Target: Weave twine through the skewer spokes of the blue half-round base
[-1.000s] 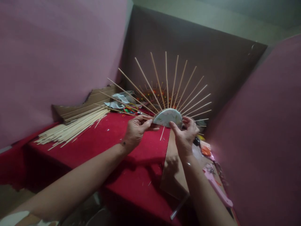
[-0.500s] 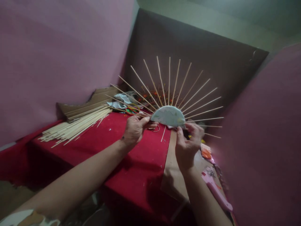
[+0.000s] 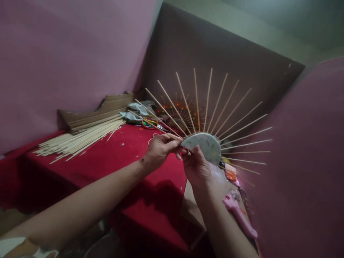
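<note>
A pale half-round disc [image 3: 208, 143] with a faint leafy pattern is held up over the table, tilted down to the right. Thin wooden sticks [image 3: 195, 96] fan out from its curved edge like rays. My left hand [image 3: 161, 148] is closed in a pinch at the disc's left corner, where the lowest left sticks meet it. My right hand [image 3: 197, 168] grips the straight lower edge, thumb on the front face and fingers tucked behind and below. The fingertips of both hands nearly touch, and what lies between them is partly hidden.
Loose sticks [image 3: 80, 138] lie in a pile on the red cloth [image 3: 129, 150], beside folded cardboard [image 3: 102, 111]. Scissors [image 3: 150, 122] rest farther back, near a second rayed piece [image 3: 185, 109] with orange spots. A pink glue gun-like tool [image 3: 242, 216] and orange packet [image 3: 231, 173] lie right.
The disc has turned clockwise and shifted right and lower in view. My right hand has moved left along the lower edge, close to my left hand, which still pinches the left corner.
</note>
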A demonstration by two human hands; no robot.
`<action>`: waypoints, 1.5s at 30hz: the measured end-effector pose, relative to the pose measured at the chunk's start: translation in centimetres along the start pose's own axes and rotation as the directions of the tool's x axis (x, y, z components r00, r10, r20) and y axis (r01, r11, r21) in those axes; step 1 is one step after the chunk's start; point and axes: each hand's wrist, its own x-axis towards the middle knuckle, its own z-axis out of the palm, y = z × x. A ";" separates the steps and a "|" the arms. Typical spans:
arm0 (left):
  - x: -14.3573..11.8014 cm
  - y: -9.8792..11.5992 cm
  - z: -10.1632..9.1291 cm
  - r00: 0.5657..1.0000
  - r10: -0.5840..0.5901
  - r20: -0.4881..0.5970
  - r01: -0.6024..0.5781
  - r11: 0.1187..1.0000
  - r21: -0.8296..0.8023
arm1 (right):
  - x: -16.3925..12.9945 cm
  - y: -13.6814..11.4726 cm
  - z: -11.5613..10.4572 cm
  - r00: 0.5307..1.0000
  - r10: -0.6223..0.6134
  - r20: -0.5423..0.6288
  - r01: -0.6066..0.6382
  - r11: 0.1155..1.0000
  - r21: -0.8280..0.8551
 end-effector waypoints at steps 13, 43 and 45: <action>-0.3 -0.4 0.0 0.997 -0.060 -0.053 0.067 0.988 0.139 | -0.4 0.5 -0.6 0.999 0.012 0.048 -0.014 0.999 0.047; -0.7 -1.3 0.3 0.994 -0.113 0.000 0.113 0.993 -0.019 | -0.7 0.7 -1.4 0.989 -0.144 -0.031 0.143 0.988 -0.052; -0.7 -1.4 0.4 0.992 -0.128 -0.022 0.127 0.991 -0.037 | -0.8 0.5 -1.4 0.991 -0.134 -0.016 0.133 0.990 -0.038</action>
